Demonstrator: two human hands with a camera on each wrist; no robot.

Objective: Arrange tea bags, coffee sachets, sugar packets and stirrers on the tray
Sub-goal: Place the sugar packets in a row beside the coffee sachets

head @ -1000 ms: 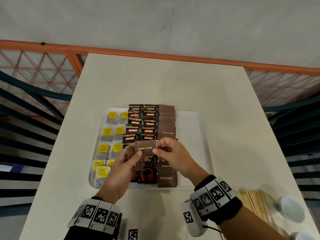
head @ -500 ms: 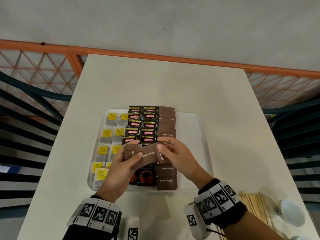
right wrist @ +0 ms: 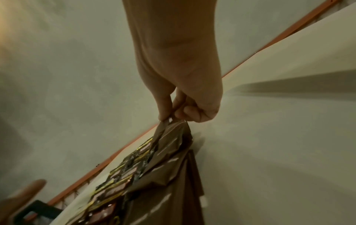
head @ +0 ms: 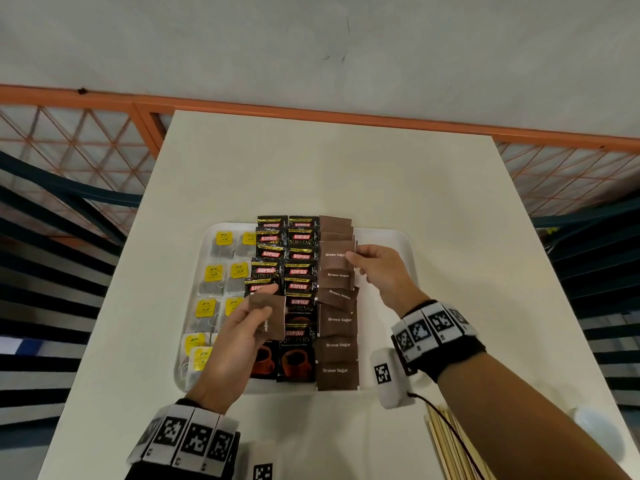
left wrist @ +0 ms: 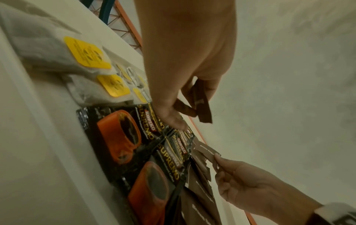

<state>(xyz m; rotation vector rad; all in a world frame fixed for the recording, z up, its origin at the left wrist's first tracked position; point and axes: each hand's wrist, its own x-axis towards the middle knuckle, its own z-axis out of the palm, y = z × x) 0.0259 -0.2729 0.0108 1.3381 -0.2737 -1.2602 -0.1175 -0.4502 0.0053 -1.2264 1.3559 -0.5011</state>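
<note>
A white tray (head: 398, 244) holds tea bags with yellow tags (head: 214, 275) on the left, black coffee sachets (head: 299, 271) in the middle and a column of brown sugar packets (head: 337, 344) on the right. My right hand (head: 375, 271) pinches one brown sugar packet (head: 336, 254) by its right edge, low over the far part of that column. My left hand (head: 242, 327) grips a small stack of brown sugar packets (head: 272, 318) above the coffee sachets. The left wrist view shows those packets (left wrist: 202, 105) between thumb and fingers. In the right wrist view, thumb and forefinger pinch the packet's edge (right wrist: 169, 123).
Wooden stirrers (head: 446, 445) lie on the white table (head: 329, 168) at the near right, partly under my right forearm. A white cup (head: 599, 431) sits at the table's near right corner. An orange railing (head: 311, 112) runs behind the table. The tray's right strip is bare.
My right hand drew one sugar packet off the stack held by my left hand and carried it away to the far right, over the sugar column. My left hand stayed near the tray's middle.
</note>
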